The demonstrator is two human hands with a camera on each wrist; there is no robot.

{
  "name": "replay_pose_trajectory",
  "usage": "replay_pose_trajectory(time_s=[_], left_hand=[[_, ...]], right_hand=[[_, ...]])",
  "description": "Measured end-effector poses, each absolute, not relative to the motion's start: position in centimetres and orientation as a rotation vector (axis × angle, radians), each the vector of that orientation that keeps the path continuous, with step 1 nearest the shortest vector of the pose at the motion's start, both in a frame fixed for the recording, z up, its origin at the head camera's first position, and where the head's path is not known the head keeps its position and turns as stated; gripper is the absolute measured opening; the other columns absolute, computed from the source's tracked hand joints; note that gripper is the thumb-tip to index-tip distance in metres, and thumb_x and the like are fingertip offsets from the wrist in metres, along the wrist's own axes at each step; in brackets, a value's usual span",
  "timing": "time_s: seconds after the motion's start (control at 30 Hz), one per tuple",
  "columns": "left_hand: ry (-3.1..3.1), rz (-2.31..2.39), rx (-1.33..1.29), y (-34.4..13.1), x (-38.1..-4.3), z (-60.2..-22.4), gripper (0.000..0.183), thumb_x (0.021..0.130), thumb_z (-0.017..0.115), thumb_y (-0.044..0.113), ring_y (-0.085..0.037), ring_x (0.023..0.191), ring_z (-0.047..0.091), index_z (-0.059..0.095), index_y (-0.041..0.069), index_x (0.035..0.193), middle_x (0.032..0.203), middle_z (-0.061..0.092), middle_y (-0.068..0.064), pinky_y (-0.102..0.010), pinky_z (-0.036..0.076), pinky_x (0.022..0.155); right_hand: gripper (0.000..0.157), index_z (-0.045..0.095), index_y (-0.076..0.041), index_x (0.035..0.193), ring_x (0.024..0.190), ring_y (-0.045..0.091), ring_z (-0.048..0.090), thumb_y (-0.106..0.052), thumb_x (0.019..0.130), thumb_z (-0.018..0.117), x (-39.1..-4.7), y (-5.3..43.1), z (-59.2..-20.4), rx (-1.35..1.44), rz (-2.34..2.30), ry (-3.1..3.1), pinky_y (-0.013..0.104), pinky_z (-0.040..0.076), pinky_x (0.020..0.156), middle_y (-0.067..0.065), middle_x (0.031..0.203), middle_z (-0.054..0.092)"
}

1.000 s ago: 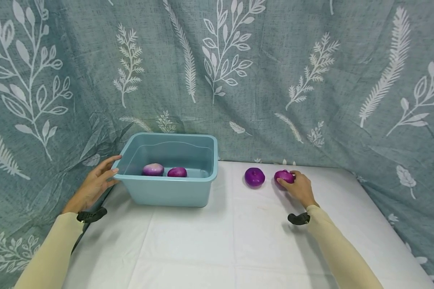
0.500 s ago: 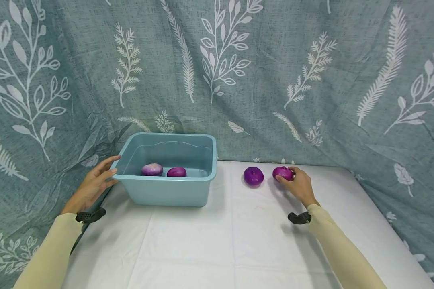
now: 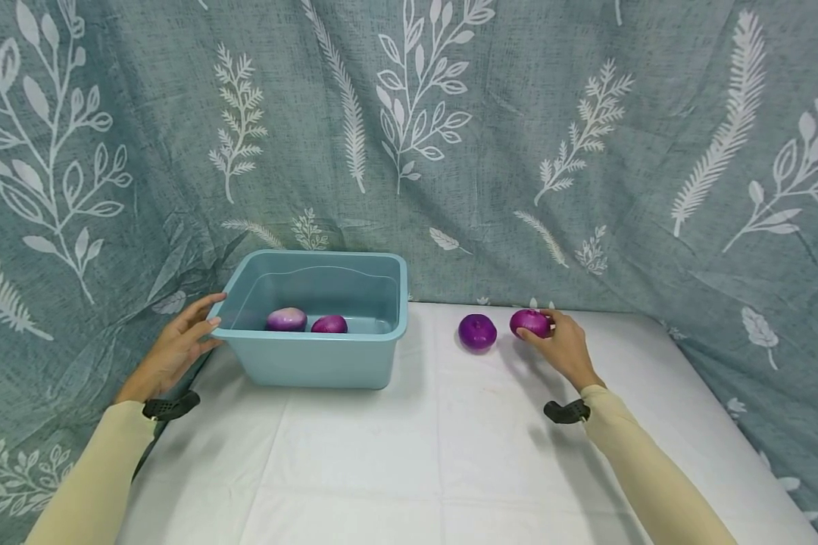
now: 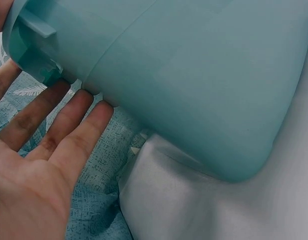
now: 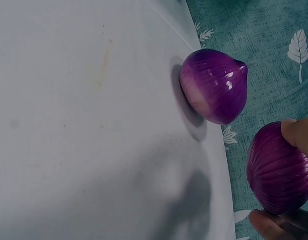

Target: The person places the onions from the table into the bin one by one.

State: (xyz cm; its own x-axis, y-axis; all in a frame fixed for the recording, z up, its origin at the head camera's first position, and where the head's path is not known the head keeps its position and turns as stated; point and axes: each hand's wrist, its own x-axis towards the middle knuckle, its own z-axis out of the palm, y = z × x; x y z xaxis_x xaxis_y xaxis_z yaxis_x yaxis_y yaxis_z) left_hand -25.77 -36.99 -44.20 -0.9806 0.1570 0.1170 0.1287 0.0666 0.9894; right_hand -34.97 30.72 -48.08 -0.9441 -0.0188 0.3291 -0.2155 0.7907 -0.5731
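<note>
My right hand (image 3: 564, 348) grips a purple onion (image 3: 530, 323) between thumb and fingers, just above the table near its back edge. In the right wrist view this onion (image 5: 278, 169) shows ridged skin, with fingertips at both its ends. To its left, a second purple onion (image 3: 477, 332) lies on the cloth, apart from it. My left hand (image 3: 177, 347) touches the left side of a blue plastic basin (image 3: 313, 363). Its fingers (image 4: 76, 117) lie fairly straight against the basin's outer wall. Inside the basin are a paler onion (image 3: 286, 319) and a darker onion (image 3: 329, 324).
A white cloth (image 3: 354, 462) covers the table. Behind it and at the sides hangs a teal leaf-patterned curtain (image 3: 477, 151), close to the basin's back. Black wrist straps (image 3: 567, 412) sit on both forearms.
My right hand has raised the onion slightly and moved it a little left. The darker onion in the basin has shifted slightly left. My left hand stays in place.
</note>
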Motion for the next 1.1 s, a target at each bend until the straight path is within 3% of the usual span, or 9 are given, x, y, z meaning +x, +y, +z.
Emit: replay_pose_trajectory(time_s=[0.5, 0.8, 1.1], left_hand=[[2.304, 2.084, 0.306, -36.9, -25.9, -44.2, 0.058, 0.111, 0.051, 0.028, -0.029, 0.154, 0.016, 0.028, 0.025, 0.164, 0.172, 0.005, -0.005, -0.021, 0.051, 0.098], [2.29, 2.108, 0.316, -37.0, -25.8, -44.3, 0.057, 0.111, 0.051, 0.027, -0.022, 0.148, 0.027, 0.028, 0.024, 0.164, 0.171, 0.008, -0.008, -0.02, 0.051, 0.097], [2.286, 2.099, 0.324, -37.1, -25.7, -44.2, 0.058, 0.111, 0.051, 0.027, -0.028, 0.154, 0.016, 0.028, 0.026, 0.164, 0.173, 0.004, -0.004, -0.02, 0.049, 0.097]], right_hand=[[0.074, 0.056, 0.003, 0.141, 0.093, 0.034, 0.072, -0.042, 0.089, 0.083, -34.7, 28.0, -46.4, 0.298, 0.992, -2.604, 0.048, 0.061, 0.081, 0.024, 0.119, 0.067], [0.069, 0.059, 0.0, 0.138, 0.092, 0.032, 0.071, -0.042, 0.089, 0.083, -34.2, 25.3, -45.1, 0.377, 1.028, -2.587, 0.046, 0.062, 0.08, 0.021, 0.115, 0.066], [0.073, 0.057, -0.001, 0.14, 0.098, 0.031, 0.069, -0.043, 0.087, 0.084, -33.6, 22.9, -43.9, 0.422, 1.096, -2.593, 0.044, 0.063, 0.081, 0.02, 0.121, 0.064]])
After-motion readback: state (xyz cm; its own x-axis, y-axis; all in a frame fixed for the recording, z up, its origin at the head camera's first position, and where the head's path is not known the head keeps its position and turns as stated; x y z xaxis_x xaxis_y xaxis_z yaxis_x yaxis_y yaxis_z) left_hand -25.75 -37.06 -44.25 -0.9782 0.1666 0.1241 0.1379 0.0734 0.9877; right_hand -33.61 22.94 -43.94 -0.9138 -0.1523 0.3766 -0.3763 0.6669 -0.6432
